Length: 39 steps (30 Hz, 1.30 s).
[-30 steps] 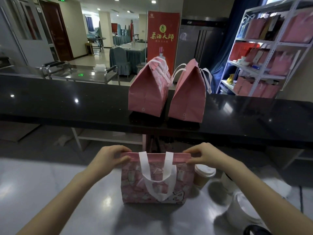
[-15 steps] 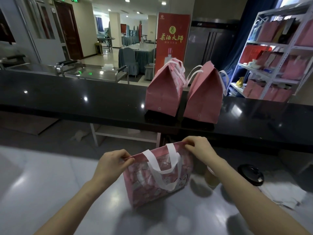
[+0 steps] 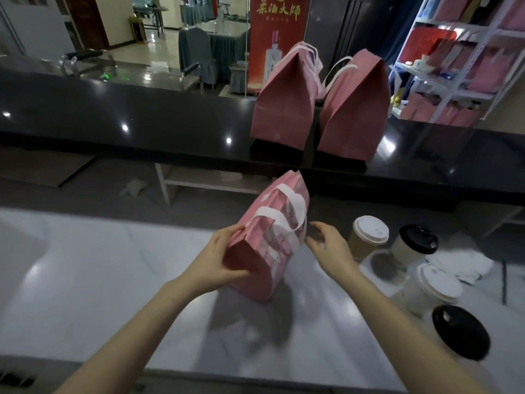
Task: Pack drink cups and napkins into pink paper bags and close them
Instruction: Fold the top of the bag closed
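Note:
A pink patterned bag (image 3: pixel 270 240) with white handles is lifted and turned end-on above the grey worktop, its top closed. My left hand (image 3: pixel 218 260) grips its near end, thumb below and fingers above. On the bag's right side is my right hand (image 3: pixel 326 248), fingers relaxed, at or just off the bag; I cannot tell if it touches. Two closed pink bags (image 3: pixel 287 103) (image 3: pixel 355 109) stand on the black counter. Several lidded drink cups stand at the right: a brown one (image 3: pixel 368 237), a black-lidded one (image 3: pixel 414 245), a white-lidded one (image 3: pixel 431 288). White napkins (image 3: pixel 466 263) lie beyond them.
The raised black counter (image 3: pixel 142 120) runs across behind the grey worktop (image 3: pixel 99 274). A further black-lidded cup (image 3: pixel 460 334) stands at the near right. A white shelf rack (image 3: pixel 460 66) with pink and red bags stands at the back right.
The bag has been lifted and swung round from side-on to end-on. My left hand moved to its near end; my right hand let go of the top edge and dropped to its side.

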Tool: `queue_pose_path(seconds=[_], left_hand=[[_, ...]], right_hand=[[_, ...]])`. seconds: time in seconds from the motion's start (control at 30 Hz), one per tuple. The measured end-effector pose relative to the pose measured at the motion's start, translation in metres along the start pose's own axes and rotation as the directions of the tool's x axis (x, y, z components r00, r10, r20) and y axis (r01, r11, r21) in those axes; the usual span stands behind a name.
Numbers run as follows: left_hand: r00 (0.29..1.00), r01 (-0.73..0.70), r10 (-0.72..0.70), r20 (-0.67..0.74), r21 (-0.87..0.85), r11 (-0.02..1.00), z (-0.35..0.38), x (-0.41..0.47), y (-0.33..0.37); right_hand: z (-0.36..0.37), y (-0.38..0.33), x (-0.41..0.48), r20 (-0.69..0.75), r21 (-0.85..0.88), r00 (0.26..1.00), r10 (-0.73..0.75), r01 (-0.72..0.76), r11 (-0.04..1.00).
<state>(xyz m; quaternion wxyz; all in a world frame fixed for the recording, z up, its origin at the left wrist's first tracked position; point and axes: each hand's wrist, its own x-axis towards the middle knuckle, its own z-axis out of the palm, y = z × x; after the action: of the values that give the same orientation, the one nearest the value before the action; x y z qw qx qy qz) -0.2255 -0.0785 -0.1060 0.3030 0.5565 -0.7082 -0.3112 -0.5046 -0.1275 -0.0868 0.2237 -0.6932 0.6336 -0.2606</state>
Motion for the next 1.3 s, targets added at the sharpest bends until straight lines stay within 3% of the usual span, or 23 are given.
queue_pose_path(seconds=[0.13, 0.23, 0.37, 0.5, 0.57, 0.77, 0.87, 1.07, 1.3], left_hand=[[0.988, 0.143, -0.147, -0.054, -0.073, 0.987, 0.015, -0.012, -0.01], [0.979, 0.192, -0.2, -0.034, -0.164, 0.968, 0.026, -0.023, -0.013], [0.967, 0.246, -0.252, -0.021, -0.152, 0.957, 0.039, -0.041, -0.01], [0.949, 0.256, -0.291, -0.121, -0.245, 0.935, 0.055, -0.066, -0.006], [0.933, 0.264, -0.328, -0.151, -0.333, 0.905, 0.066, -0.082, -0.003], [0.942, 0.202, -0.269, -0.2, -0.301, 0.932, 0.084, -0.122, 0.009], [0.956, 0.11, -0.183, -0.23, -0.298, 0.948, 0.08, -0.133, 0.021], [0.923, 0.173, -0.282, -0.263, -0.371, 0.912, 0.061, -0.147, 0.046], [0.908, 0.061, -0.191, -0.373, -0.334, 0.941, 0.01, -0.145, 0.067]], right_hand=[[0.027, 0.003, -0.04, 0.196, 0.028, 0.98, -0.025, 0.02, 0.999], [0.04, 0.005, -0.059, 0.274, 0.193, 0.962, 0.008, -0.063, 0.979], [0.056, 0.004, -0.08, 0.394, 0.463, 0.919, -0.003, -0.196, 0.864], [0.078, 0.017, -0.106, 0.206, 0.593, 0.963, 0.173, -0.263, 0.761], [0.088, 0.027, -0.122, 0.131, 0.571, 0.973, 0.19, -0.231, 0.788], [0.095, 0.029, -0.164, 0.113, 0.44, 0.993, -0.024, -0.028, 0.898], [0.084, 0.015, -0.168, 0.096, 0.467, 0.992, -0.077, 0.024, 0.884], [0.058, -0.028, -0.169, 0.064, 0.457, 0.992, -0.106, 0.065, 0.887], [0.046, -0.069, -0.158, 0.012, 0.494, 0.977, -0.211, 0.178, 0.851]])
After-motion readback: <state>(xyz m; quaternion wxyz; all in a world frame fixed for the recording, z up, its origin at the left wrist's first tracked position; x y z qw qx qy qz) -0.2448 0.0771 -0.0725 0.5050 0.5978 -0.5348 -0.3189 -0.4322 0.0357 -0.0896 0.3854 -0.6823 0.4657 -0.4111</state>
